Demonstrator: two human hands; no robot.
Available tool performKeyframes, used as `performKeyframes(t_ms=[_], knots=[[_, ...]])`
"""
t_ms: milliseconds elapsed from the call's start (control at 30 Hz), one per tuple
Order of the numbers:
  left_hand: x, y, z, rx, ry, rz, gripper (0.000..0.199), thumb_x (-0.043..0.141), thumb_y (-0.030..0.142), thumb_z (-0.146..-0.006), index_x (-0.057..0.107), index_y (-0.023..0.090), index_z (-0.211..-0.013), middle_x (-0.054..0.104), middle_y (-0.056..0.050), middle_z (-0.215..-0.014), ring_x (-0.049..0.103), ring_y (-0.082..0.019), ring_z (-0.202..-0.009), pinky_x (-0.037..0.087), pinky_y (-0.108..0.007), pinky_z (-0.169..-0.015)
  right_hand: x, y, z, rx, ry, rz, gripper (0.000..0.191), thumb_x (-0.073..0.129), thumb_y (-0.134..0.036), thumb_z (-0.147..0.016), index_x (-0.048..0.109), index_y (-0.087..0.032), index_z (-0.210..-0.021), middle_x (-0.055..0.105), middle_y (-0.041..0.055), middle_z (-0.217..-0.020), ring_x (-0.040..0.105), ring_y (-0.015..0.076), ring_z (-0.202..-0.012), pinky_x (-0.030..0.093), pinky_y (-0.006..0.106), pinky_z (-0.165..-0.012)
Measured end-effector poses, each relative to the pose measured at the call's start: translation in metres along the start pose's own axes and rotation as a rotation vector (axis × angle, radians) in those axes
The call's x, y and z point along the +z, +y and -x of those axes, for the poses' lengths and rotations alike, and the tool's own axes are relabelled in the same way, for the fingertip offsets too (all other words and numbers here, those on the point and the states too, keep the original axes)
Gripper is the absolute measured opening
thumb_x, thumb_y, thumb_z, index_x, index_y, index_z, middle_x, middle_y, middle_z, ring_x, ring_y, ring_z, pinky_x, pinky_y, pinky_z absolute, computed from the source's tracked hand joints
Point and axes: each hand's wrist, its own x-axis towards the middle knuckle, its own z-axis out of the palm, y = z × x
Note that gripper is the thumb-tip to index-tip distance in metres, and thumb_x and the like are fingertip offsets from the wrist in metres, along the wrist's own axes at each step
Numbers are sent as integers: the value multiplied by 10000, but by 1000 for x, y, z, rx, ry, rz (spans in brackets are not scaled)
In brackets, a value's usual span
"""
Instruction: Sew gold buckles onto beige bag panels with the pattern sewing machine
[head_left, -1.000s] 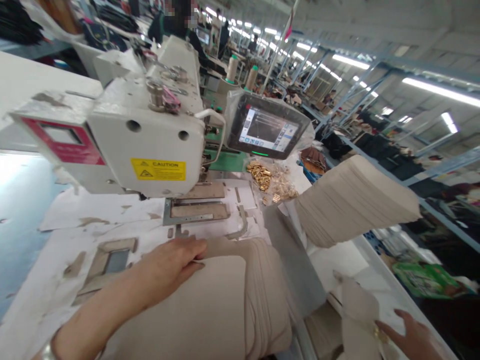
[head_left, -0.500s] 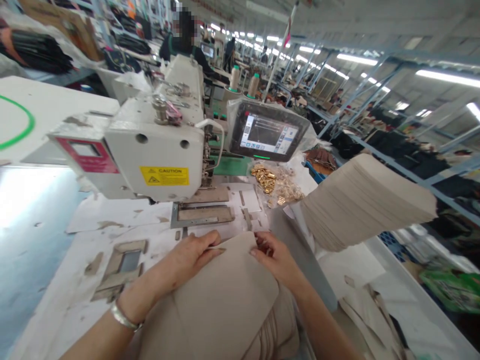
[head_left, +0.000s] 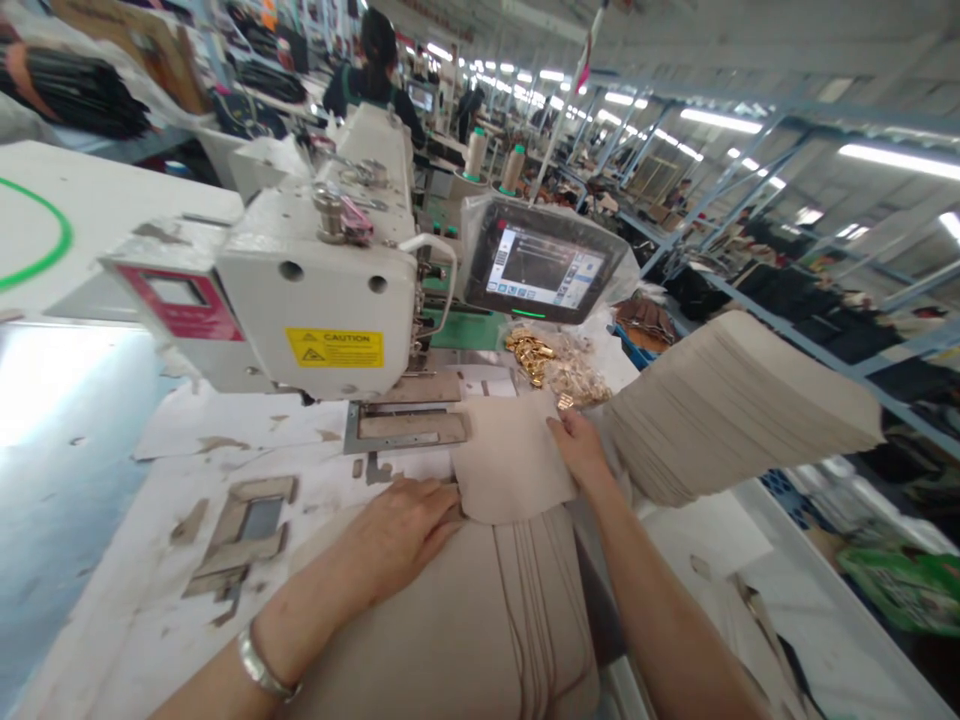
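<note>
A beige panel (head_left: 514, 460) is held up between both hands, just right of the metal clamp frame (head_left: 405, 428). My left hand (head_left: 401, 530) pinches its lower left corner above a fanned stack of beige panels (head_left: 450, 620). The panel's right edge is gripped by my right hand (head_left: 581, 450), thumb on the near face. The clamp frame lies below the head of a white sewing machine (head_left: 315, 310) with a yellow caution label.
A lit control screen (head_left: 544, 265) stands behind the panel. Gold metal pieces (head_left: 531, 352) lie in plastic below it. At the right leans a tall stack of beige pieces (head_left: 735, 410). A person (head_left: 375, 75) sits beyond the machine.
The top panel has come off the near stack and moved forward toward the clamp frame. My right hand has gone forward and right with it; my left hand has shifted slightly right.
</note>
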Motion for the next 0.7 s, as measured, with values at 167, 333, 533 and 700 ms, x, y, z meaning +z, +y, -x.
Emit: performKeyframes(t_ms=[167,333,533,700], knots=[[4,7,9,-1,32,-9,208,422,207,-941,598,176,-1048,650,-91,-1074,624,-220,-1011,516,-397,-944,44,-26,-28,-76,32,90,206,492,-387,-778,561,-207,-705,632,47,-712,569,223,-728,419,317,-687],[9,8,20,-14,112,-32,171,441,201,-938,607,178,-968,641,-79,-1017,630,-208,-970,544,-397,-924,63,-39,-42,-39,37,84,179,498,-353,-790,561,-211,-700,622,38,-690,558,221,-721,415,317,-681],[19,-1,23,-70,252,-173,194,479,171,-899,637,151,-1010,655,-114,-1110,615,-257,-1076,535,-453,-971,81,-54,-29,-59,-48,127,180,488,-322,-832,548,-214,-701,588,22,-658,535,203,-665,377,298,-635],[36,-10,26,-237,317,-349,456,515,327,-896,582,52,-1254,590,-226,-1340,540,-357,-1269,493,-504,-1035,93,-69,-15,-148,-52,270,185,477,-297,-877,623,-198,-824,632,50,-745,564,215,-756,387,296,-689]])
